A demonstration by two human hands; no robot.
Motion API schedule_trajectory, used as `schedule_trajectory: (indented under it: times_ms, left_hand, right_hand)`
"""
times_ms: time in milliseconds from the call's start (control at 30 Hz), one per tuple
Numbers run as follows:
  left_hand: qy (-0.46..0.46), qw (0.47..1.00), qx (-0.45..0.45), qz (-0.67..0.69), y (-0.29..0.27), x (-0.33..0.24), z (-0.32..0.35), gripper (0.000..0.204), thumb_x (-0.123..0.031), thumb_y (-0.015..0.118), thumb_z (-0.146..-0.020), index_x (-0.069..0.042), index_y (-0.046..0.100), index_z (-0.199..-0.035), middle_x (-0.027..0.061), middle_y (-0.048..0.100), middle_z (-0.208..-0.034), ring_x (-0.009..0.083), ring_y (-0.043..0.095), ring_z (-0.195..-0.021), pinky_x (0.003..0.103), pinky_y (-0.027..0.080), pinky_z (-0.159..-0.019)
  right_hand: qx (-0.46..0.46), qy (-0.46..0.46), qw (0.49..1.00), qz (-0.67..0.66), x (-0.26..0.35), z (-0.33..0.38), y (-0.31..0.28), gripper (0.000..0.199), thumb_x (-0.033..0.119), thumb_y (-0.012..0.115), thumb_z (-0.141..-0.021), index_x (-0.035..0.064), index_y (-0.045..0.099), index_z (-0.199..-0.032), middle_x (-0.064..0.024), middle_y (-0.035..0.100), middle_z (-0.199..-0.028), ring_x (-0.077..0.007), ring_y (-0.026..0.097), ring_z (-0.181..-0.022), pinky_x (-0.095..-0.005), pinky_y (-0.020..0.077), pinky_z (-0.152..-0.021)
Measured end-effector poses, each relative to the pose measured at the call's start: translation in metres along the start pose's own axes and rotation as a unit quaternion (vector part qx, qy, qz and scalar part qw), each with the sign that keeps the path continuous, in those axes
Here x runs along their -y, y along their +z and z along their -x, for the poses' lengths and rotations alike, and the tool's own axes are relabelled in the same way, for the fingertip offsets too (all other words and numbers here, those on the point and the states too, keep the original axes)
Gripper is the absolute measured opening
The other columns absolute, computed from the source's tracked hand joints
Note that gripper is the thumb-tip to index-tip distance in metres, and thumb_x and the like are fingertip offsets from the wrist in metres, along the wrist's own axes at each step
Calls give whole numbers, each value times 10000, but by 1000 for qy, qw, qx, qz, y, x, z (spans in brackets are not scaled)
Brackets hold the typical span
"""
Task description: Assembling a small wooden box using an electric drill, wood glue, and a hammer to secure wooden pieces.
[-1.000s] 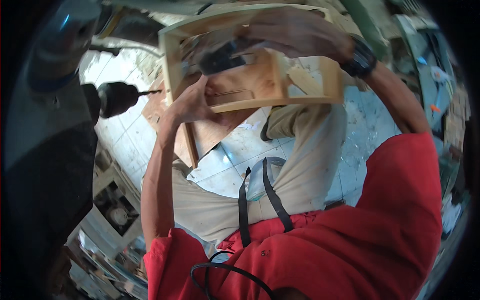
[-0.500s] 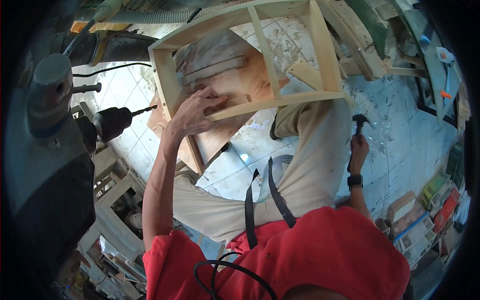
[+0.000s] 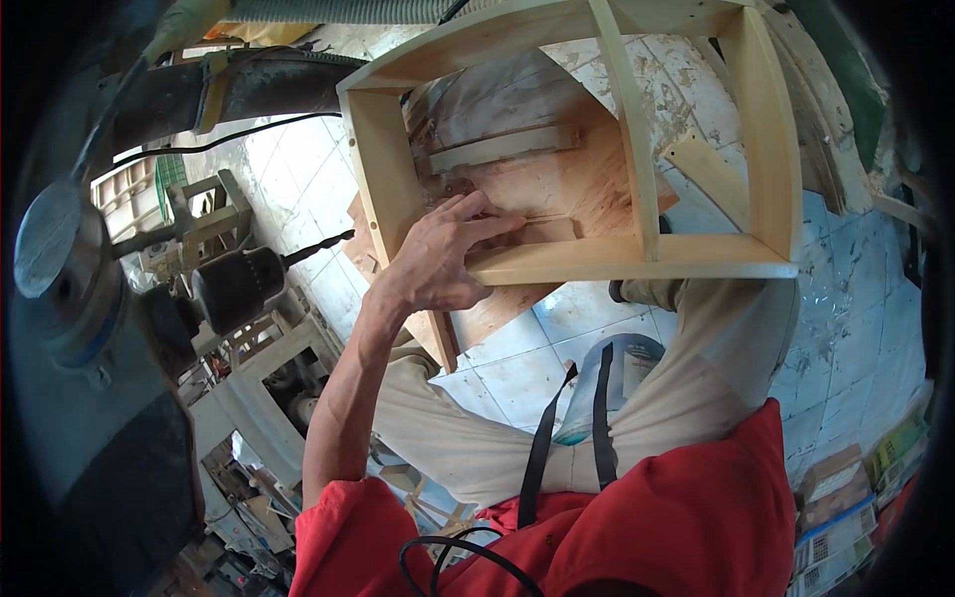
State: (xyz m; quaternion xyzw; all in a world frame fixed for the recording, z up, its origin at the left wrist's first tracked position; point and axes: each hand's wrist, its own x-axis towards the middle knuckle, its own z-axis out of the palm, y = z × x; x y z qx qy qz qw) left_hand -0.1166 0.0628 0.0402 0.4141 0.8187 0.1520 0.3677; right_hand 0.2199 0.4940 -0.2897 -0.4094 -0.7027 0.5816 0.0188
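Note:
A pale wooden frame (image 3: 637,257) with an inner divider rests over a brown plywood board (image 3: 557,184) on my lap and the floor. My left hand (image 3: 438,261) grips the frame's near rail close to its left corner, fingers curled over the top edge and reaching inside. My right hand is out of the picture. My red shirt (image 3: 676,517) and beige trousers (image 3: 468,448) fill the lower middle.
A drill chuck with a twist bit (image 3: 244,284) points toward the frame from the left, mounted on a grey machine (image 3: 70,289). A loose wood strip (image 3: 711,174) lies under the frame. Stacked wooden parts (image 3: 254,388) and boxes (image 3: 841,507) sit on the tiled floor.
The frame has come down from in front of the camera onto the board. My right hand, which held a hammer at the right half a second ago, has left the view.

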Motion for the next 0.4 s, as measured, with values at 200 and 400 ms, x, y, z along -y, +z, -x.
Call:
schedule_trajectory:
  times_ms: [200, 400]
  left_hand:
    - [14, 997, -74, 18, -2, -5, 11, 658, -151, 766, -579, -35, 582, -1201, 138, 619, -1068, 283, 626, -958, 349, 513, -852]
    - [-6, 996, -85, 23, -2, 6, 22, 745, -374, 797, -600, -18, 565, -1212, 189, 668, -1019, 308, 659, -942, 361, 512, -847]
  right_hand:
    - [-16, -124, 990, -61, 96, 17, -37, 448, 281, 500, -907, 27, 500, -1277, -216, 595, -1145, -309, 585, -1066, -378, 484, -860]
    - [194, -111, 941, -255, 336, 48, 56, 677, 581, 271, -941, 164, 201, -1471, -104, 347, -1458, -274, 370, -1317, -467, 208, -1120]
